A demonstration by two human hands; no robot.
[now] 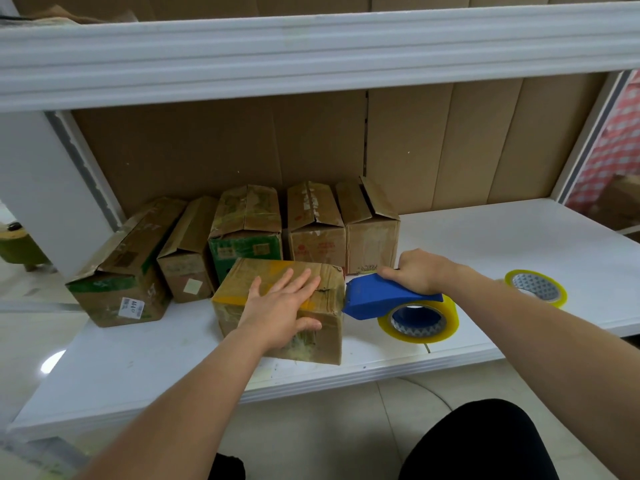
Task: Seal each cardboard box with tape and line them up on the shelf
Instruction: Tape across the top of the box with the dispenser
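Note:
A worn cardboard box [242,282] with yellow tape patches sits near the front of the white shelf [485,244]. My left hand [280,306] lies flat on its top, fingers spread, thumb over the front face. My right hand [419,271] grips the handle of a blue tape dispenser [374,296] loaded with a yellowish tape roll [446,317]; its front end touches the box's right edge. Behind stand several more boxes in a row [249,220], some with loose flaps.
A spare roll of clear tape [535,287] lies on the shelf to the right. An upper shelf edge [311,53] hangs overhead. Brown cardboard backing [450,143] lines the rear. White uprights stand at both sides. My dark-clad knee [478,441] is below.

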